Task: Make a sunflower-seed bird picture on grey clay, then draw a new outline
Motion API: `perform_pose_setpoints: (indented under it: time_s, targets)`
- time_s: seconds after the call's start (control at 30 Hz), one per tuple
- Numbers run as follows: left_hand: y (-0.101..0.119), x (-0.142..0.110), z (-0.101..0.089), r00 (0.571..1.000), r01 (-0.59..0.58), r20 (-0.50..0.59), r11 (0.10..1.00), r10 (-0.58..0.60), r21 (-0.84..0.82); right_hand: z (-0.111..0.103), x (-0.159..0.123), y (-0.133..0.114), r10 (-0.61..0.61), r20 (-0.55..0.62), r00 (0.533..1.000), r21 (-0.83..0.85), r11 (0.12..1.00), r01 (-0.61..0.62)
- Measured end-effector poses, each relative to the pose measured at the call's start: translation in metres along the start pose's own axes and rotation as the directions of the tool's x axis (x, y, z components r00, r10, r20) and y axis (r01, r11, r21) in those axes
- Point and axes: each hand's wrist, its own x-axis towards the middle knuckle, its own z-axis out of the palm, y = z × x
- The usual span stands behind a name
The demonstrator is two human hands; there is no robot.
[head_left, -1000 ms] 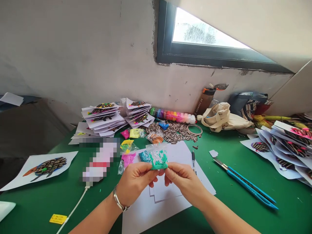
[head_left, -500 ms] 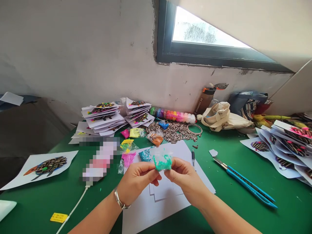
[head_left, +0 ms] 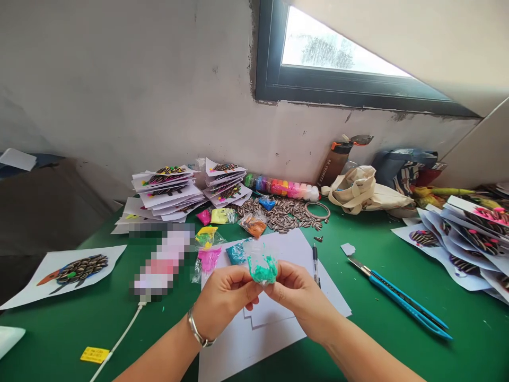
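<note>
Between my two hands is a small clear plastic bag of green modelling clay [head_left: 263, 269], held up over white paper sheets [head_left: 274, 323]. My left hand [head_left: 226, 289] pinches its lower left side with thumb and fingers. On the other side, my right hand [head_left: 293, 289] grips the lower right, and the thumbs nearly meet beneath it. Green clay clings to the plastic in patches, thickest at the bottom. Just behind it lies a bag of teal clay [head_left: 236, 253]. A black pen [head_left: 315, 260] rests on the paper to the right.
Bags of pink clay [head_left: 209, 259] and orange clay [head_left: 254, 227] lie near a heap of sunflower seeds [head_left: 286, 215]. Stacked seed pictures [head_left: 169, 193] stand at the back left. A blue utility knife [head_left: 401, 300] with its blade out lies right. A white cable [head_left: 123, 337] crosses the left side.
The bag has bent from flat to bunched and curved between my fingers, with its clay gathered lower. My right hand has shifted its grip along the bag's side.
</note>
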Motion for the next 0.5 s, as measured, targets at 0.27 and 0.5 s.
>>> perform_pose_setpoints:
  time_s: [0.27,0.5]
  targets:
    - [0.004,0.0036,-0.0042,1.0,-0.01,-0.024,1.0,0.011,0.029,-0.0094,0.0027,0.0057,0.028,-0.105,0.994,-0.179,0.983,-0.047]
    - [-0.0038,0.001,0.0007,0.998,0.061,-0.012,0.996,-0.061,0.069,-0.0029,0.0024,0.0006,0.048,-0.042,0.998,-0.107,0.993,-0.052]
